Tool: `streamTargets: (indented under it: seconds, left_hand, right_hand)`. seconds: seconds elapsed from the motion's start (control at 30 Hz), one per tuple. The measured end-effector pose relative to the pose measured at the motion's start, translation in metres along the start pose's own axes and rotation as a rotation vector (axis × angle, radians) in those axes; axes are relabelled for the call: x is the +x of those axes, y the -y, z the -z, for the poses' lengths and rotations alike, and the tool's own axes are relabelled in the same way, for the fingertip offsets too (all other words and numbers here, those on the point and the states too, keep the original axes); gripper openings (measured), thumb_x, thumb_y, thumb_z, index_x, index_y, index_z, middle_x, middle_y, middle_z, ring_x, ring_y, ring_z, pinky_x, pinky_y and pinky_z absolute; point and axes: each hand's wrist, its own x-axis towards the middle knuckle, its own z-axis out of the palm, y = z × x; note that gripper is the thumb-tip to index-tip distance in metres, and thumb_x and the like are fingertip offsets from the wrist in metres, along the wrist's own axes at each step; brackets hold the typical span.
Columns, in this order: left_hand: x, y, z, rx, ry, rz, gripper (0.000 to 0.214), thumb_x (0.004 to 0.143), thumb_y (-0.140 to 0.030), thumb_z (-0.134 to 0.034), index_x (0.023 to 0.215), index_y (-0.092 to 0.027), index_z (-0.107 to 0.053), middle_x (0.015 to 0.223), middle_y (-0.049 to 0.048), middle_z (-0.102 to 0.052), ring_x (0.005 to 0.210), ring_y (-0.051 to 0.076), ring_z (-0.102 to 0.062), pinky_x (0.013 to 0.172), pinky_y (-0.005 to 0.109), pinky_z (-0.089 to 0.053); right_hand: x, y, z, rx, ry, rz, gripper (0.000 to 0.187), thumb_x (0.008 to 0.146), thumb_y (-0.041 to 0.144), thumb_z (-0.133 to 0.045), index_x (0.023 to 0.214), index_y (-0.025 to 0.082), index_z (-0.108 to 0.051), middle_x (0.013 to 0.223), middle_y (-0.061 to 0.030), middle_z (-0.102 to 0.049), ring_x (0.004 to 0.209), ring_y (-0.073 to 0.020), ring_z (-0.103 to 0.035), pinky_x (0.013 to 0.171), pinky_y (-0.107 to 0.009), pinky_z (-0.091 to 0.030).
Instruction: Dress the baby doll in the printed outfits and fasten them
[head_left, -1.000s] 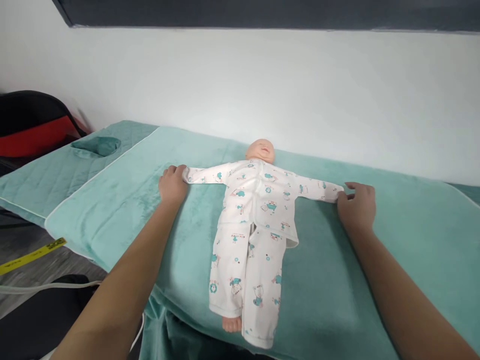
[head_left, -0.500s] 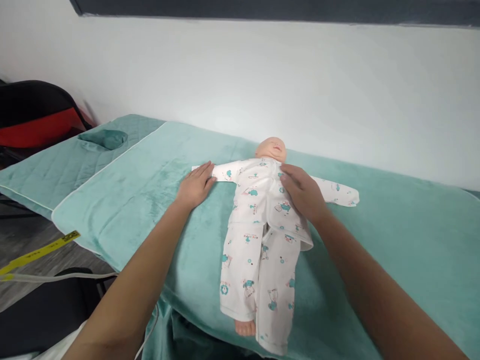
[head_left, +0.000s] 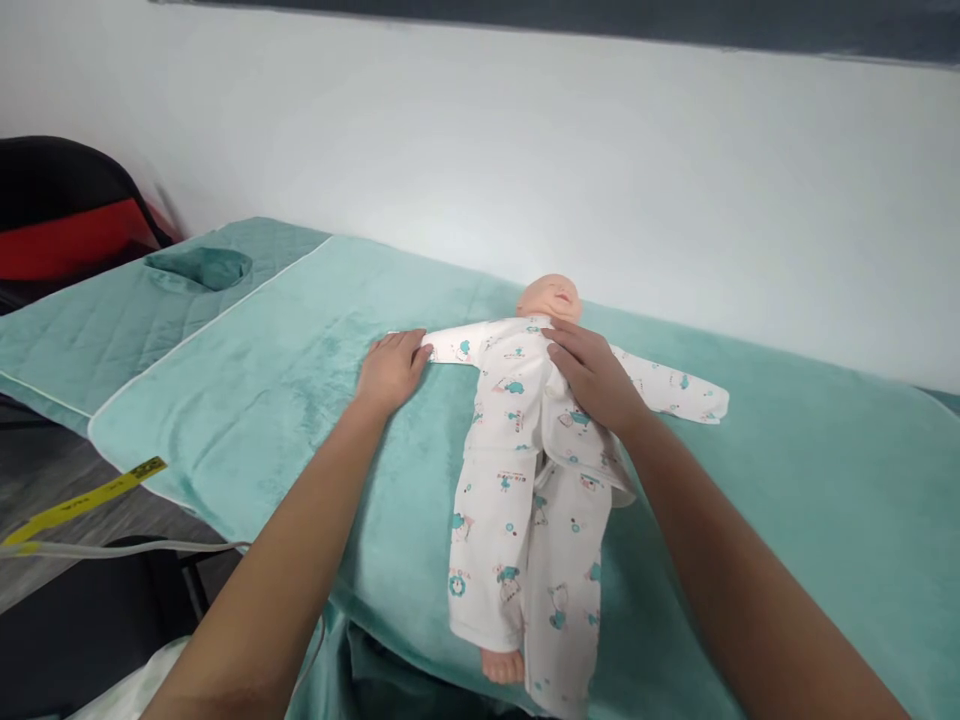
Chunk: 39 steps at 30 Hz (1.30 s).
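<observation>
A baby doll (head_left: 550, 296) lies on its back, dressed in a white printed jacket (head_left: 511, 395) and matching trousers (head_left: 491, 545). My left hand (head_left: 391, 368) rests flat over the cuff of the sleeve on the left, fingers stretched out, covering most of that end. On the chest, just below the neck, lies my right hand (head_left: 592, 375) with its fingers extended over the jacket's front edge. The other sleeve (head_left: 686, 394) stretches out to the right. One bare foot (head_left: 502, 666) shows below a trouser leg; the other foot is hidden.
A teal cover (head_left: 787, 480) lies over the bed, with a quilted section and a face hole (head_left: 201, 268) at the left end. Behind is a white wall (head_left: 450, 140). A black and red chair (head_left: 71, 225) stands far left. A cable with a yellow tag (head_left: 86, 502) hangs lower left.
My right hand has slid slightly left across the chest, its fingertips nearer the doll's collar. My left hand stays on the sleeve end. The camera view has shifted a little.
</observation>
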Motion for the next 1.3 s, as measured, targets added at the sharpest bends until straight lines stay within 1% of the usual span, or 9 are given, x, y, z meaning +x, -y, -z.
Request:
streamTargets:
  seconds: [0.13,0.23,0.33,0.47,0.63,0.83,0.97,1.13,1.3]
  left_hand:
    - [0.000,-0.001,0.001,-0.010,-0.002,0.001,0.046,0.099,-0.043,-0.034,0.130,-0.019,-0.059,0.126,0.0117,-0.067,0.120,0.031,-0.056,0.102,0.046,-0.038]
    - [-0.001,-0.003,0.002,-0.014,-0.017,0.020,0.044,0.100,-0.040,-0.032,0.128,-0.020,-0.060,0.125,0.0113,-0.067,0.119,0.030,-0.057,0.103,0.046,-0.038]
    - [-0.002,-0.003,0.005,-0.020,-0.040,0.078,0.042,0.099,-0.035,-0.032,0.124,-0.019,-0.062,0.123,0.0130,-0.068,0.118,0.031,-0.058,0.101,0.047,-0.040]
    - [-0.011,-0.008,0.011,-0.083,-0.156,0.140,0.042,0.097,-0.032,-0.036,0.127,-0.015,-0.059,0.124,0.0174,-0.065,0.118,0.033,-0.057,0.099,0.049,-0.043]
    - [-0.071,-0.042,0.021,-0.333,-0.288,0.074,0.036,0.098,-0.034,-0.040,0.123,-0.017,-0.059,0.124,0.0128,-0.065,0.119,0.026,-0.057,0.104,0.043,-0.044]
    - [-0.205,-0.097,0.037,-0.665,-0.064,0.019,0.027,0.096,-0.023,-0.047,0.118,-0.025,-0.062,0.120,0.0061,-0.066,0.115,0.019,-0.061,0.102,0.037,-0.048]
    - [-0.266,-0.116,0.047,-0.629,0.077,-0.039,0.042,0.092,-0.019,-0.056,0.132,-0.032,-0.054,0.131,0.0077,-0.056,0.125,0.021,-0.055,0.103,0.038,-0.049]
    - [-0.281,-0.136,0.043,-0.432,0.024,-0.114,0.058,0.083,-0.020,-0.069,0.137,-0.030,-0.051,0.126,0.0108,-0.052,0.121,0.027,-0.054,0.099,0.045,-0.051]
    - [-0.275,-0.146,0.039,-0.387,-0.145,-0.119,0.035,0.088,-0.022,-0.064,0.122,-0.027,-0.062,0.107,0.0090,-0.058,0.104,0.024,-0.062,0.088,0.041,-0.055]
  right_hand:
    - [0.003,0.005,-0.001,-0.031,0.032,0.005,0.047,0.098,0.046,-0.038,0.130,0.023,-0.064,0.143,-0.0075,-0.057,0.135,-0.0287,-0.047,0.113,-0.051,-0.036]
    - [-0.014,0.015,-0.003,-0.077,0.021,0.005,0.054,0.099,0.048,-0.034,0.141,0.019,-0.053,0.154,-0.0102,-0.044,0.144,-0.0295,-0.036,0.117,-0.053,-0.031]
    - [-0.049,0.030,-0.009,-0.151,0.016,0.023,0.061,0.101,0.049,-0.032,0.154,0.018,-0.035,0.163,-0.0098,-0.026,0.152,-0.0280,-0.018,0.121,-0.053,-0.021]
    - [-0.110,0.047,-0.017,-0.202,0.026,0.093,0.064,0.102,0.044,-0.036,0.160,0.027,-0.014,0.166,-0.0047,-0.018,0.154,-0.0250,-0.011,0.123,-0.054,-0.017]
    - [-0.182,0.060,-0.014,-0.041,0.085,0.059,0.065,0.103,0.035,-0.040,0.159,0.034,-0.009,0.167,-0.0001,-0.012,0.154,-0.0240,-0.004,0.123,-0.053,-0.021]
    - [-0.260,0.080,-0.013,0.091,0.003,-0.106,0.054,0.096,0.037,-0.055,0.147,0.030,-0.037,0.157,-0.0095,-0.033,0.144,-0.0263,-0.036,0.112,-0.045,-0.042]
    - [-0.291,0.087,-0.025,0.045,-0.033,-0.084,0.040,0.091,0.037,-0.064,0.127,0.028,-0.051,0.126,-0.0105,-0.056,0.116,-0.0249,-0.060,0.091,-0.038,-0.056]
    - [-0.291,0.099,-0.031,0.118,-0.067,-0.060,0.010,0.095,0.025,-0.056,0.105,0.025,-0.053,0.101,-0.0049,-0.063,0.091,-0.0175,-0.065,0.076,-0.028,-0.055]
    - [-0.303,0.107,-0.023,0.149,-0.108,-0.061,0.009,0.096,0.016,-0.048,0.091,0.024,-0.051,0.086,-0.0023,-0.061,0.074,-0.0140,-0.063,0.066,-0.023,-0.053]
